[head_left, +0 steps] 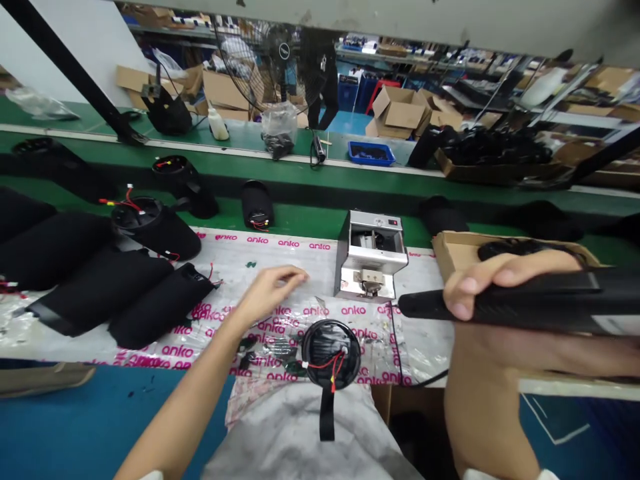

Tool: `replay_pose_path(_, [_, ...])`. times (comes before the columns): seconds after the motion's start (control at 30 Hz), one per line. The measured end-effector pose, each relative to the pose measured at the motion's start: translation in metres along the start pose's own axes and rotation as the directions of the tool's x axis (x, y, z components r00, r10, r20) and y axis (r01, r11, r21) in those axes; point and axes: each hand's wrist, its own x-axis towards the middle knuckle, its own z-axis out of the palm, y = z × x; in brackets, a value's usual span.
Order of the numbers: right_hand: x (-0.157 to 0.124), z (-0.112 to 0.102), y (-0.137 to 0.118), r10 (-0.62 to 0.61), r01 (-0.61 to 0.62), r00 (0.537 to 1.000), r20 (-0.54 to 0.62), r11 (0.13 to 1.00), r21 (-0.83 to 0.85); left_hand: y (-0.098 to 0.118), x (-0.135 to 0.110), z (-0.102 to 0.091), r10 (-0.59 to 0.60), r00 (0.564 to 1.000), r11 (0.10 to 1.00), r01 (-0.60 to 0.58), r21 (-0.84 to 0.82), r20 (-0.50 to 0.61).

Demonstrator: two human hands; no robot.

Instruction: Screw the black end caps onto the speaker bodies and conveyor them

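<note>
My left hand (273, 293) hangs loosely curled over a printed plastic sheet (310, 327), and I see nothing in its fingers. Just below it lies a round black disc (331, 353) with red wires and a black strap (327, 413) hanging toward me. My right hand (480, 287) grips a long black flat iron (530, 300) held level across the right side of the view. Beyond that hand stands a cardboard tray (463, 250) with black material inside. A metal bench machine (370, 257) stands between my hands, further forward.
Several black cylindrical units (155, 230) with red wires lie on the bench to the left. Behind them runs a green conveyor belt (225, 213). A blue bin (371, 153) and cardboard boxes (397, 113) stand further back, beside a standing fan (275, 60).
</note>
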Motion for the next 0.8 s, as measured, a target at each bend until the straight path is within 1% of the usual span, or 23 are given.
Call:
replay_pose_path(0.03, [0.000, 0.005, 0.007, -0.048, 0.045, 0.995, -0.084, 0.998, -0.042, -0.015, 0.002, -0.007, -0.042, 0.997, 0.995, 0.048, 0.092, -0.066])
replay_pose_path(0.07, [0.000, 0.009, 0.015, -0.106, 0.098, 0.986, -0.127, 0.993, -0.065, -0.029, 0.004, -0.012, -0.071, 0.991, 0.983, 0.088, 0.160, -0.110])
replay_pose_path(0.1, [0.002, 0.012, 0.022, -0.163, 0.157, 0.980, -0.111, 0.986, -0.061, -0.040, 0.006, -0.016, -0.091, 0.987, 0.972, 0.116, 0.204, -0.131])
replay_pose_path(0.13, [0.004, 0.014, 0.031, -0.211, 0.209, 0.976, -0.058, 0.977, -0.030, -0.050, 0.007, -0.018, -0.101, 0.985, 0.960, 0.133, 0.246, -0.141])
replay_pose_path(0.2, [0.009, 0.015, 0.046, -0.315, 0.314, 0.949, 0.032, 0.949, 0.030, -0.061, 0.008, -0.019, -0.101, 0.986, 0.938, 0.140, 0.317, -0.137])
replay_pose_path(0.23, [0.011, 0.015, 0.052, -0.353, 0.351, 0.935, 0.045, 0.935, 0.048, -0.063, 0.007, -0.018, -0.093, 0.988, 0.929, 0.132, 0.346, -0.127])
replay_pose_path(0.3, [0.013, 0.019, 0.057, -0.369, 0.369, 0.929, -0.008, 0.928, 0.051, -0.064, 0.004, -0.016, -0.075, 0.992, 0.914, 0.110, 0.391, -0.103])
replay_pose_path(0.37, [0.011, 0.024, 0.055, -0.337, 0.340, 0.939, -0.062, 0.939, 0.042, -0.063, 0.000, -0.015, -0.054, 0.995, 0.902, 0.084, 0.423, -0.082])
replay_pose_path(0.47, [0.006, 0.030, 0.048, -0.170, 0.173, 0.983, -0.076, 0.984, 0.036, -0.063, -0.004, -0.015, -0.018, 0.998, 0.894, 0.041, 0.445, -0.056])
replay_pose_path(0.5, [0.003, 0.031, 0.048, -0.130, 0.132, 0.989, -0.068, 0.990, 0.038, -0.064, -0.003, -0.014, -0.008, 0.999, 0.894, 0.029, 0.448, -0.051])
replay_pose_path(0.53, [0.002, 0.030, 0.051, -0.121, 0.123, 0.991, -0.052, 0.992, 0.042, -0.063, -0.002, -0.013, 0.001, 0.999, 0.894, 0.018, 0.447, -0.044])
replay_pose_path(0.6, [-0.001, 0.028, 0.062, -0.187, 0.186, 0.982, 0.005, 0.981, 0.058, -0.062, 0.004, -0.008, 0.015, 1.000, 0.897, -0.005, 0.442, -0.020])
replay_pose_path(0.67, [-0.003, 0.025, 0.080, -0.258, 0.255, 0.966, 0.033, 0.964, 0.080, -0.059, 0.011, -0.002, 0.022, 1.000, 0.900, -0.027, 0.436, 0.018])
replay_pose_path(0.73, [-0.003, 0.024, 0.097, -0.304, 0.301, 0.953, 0.014, 0.949, 0.093, -0.056, 0.018, 0.002, 0.015, 0.999, 0.899, -0.036, 0.436, 0.051])
replay_pose_path(0.8, [-0.001, 0.025, 0.107, -0.316, 0.315, 0.949, -0.009, 0.944, 0.099, -0.053, 0.022, 0.004, -0.001, 0.998, 0.896, -0.026, 0.444, 0.062])
